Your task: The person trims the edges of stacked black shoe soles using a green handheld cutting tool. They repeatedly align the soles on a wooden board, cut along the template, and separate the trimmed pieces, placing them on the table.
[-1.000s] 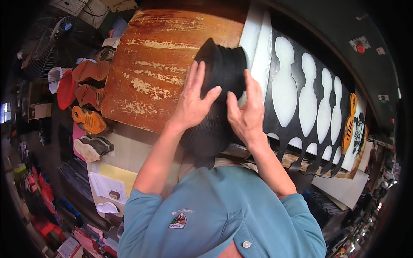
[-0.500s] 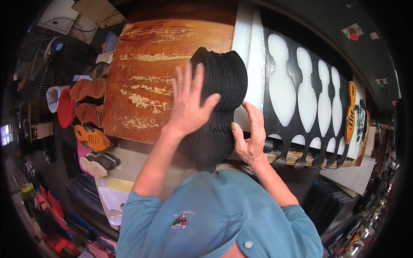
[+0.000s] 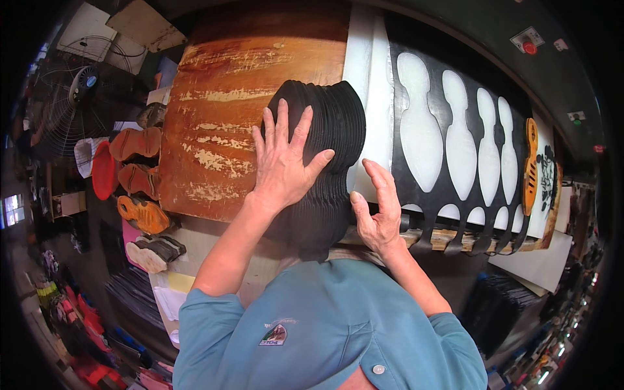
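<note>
A tall stack of black sole-shaped pieces (image 3: 338,123) stands at the worn brown board's (image 3: 214,71) right front side, its near end close to my body. My left hand (image 3: 284,153) lies with spread fingers against the stack's left side. Just right of the stack is my right hand (image 3: 378,208), fingers and thumb apart and holding nothing; a small gap shows between it and the stack. Farther right lies a black sheet (image 3: 437,110) with several sole-shaped cut-outs, white showing through them.
An orange sole-shaped cutting die (image 3: 530,166) rests at the sheet's right end. Several more dies (image 3: 143,213) line the board's left edge, beside a red oval piece (image 3: 104,170). A fan (image 3: 81,84) stands at the far left. A red button (image 3: 529,47) sits at the upper right.
The stack has shifted slightly left and toward me. My left hand has spread wider against its side, while my right hand stays nearly in place, now farther from the stack.
</note>
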A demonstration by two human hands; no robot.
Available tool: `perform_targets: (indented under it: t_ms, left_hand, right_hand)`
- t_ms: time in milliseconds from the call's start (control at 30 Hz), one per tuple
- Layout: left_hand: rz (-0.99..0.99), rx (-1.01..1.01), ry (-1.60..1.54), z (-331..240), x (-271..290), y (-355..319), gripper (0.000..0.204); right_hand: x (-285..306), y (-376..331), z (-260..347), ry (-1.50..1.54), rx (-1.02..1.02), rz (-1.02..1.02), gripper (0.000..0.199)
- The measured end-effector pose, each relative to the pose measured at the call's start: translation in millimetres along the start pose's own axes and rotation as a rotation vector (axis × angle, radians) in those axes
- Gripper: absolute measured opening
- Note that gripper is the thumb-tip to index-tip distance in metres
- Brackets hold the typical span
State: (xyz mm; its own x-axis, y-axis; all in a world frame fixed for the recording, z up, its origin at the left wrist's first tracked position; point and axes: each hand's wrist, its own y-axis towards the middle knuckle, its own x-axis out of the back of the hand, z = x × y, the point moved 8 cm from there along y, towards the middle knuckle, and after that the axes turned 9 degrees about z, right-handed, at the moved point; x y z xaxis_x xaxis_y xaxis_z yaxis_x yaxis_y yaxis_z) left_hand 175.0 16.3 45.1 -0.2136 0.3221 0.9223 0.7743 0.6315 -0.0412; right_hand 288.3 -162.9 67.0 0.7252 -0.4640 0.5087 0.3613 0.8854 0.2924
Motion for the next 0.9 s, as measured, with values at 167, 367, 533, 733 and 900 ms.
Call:
perform_targets:
  t_ms: [167, 367, 533, 733, 900]
  left_hand:
    - [-0.124, -0.291, -0.074, -14, 9, 11, 0.080]
    - [0.009, -0.347, -0.015, -14, 9, 10, 0.067]
    - [0.053, -0.250, 0.077, -5, 8, 10, 0.074]
    - [0.046, -0.257, 0.131, 12, 0, 9, 0.079]
    - [0.099, -0.214, 0.201, 26, 1, 10, 0.081]
  right_hand:
    - [-3, 3, -2, 0.033, 0.028, -0.029, 0.057]
    - [-6, 6, -1, -0.010, 0.034, -0.005, 0.056]
    - [-4, 5, -1, -0.010, 0.063, 0.002, 0.056]
    - [-2, 3, -2, 0.023, 0.081, -0.027, 0.053]
    - [-1, 3, -3, 0.054, 0.072, -0.021, 0.050]
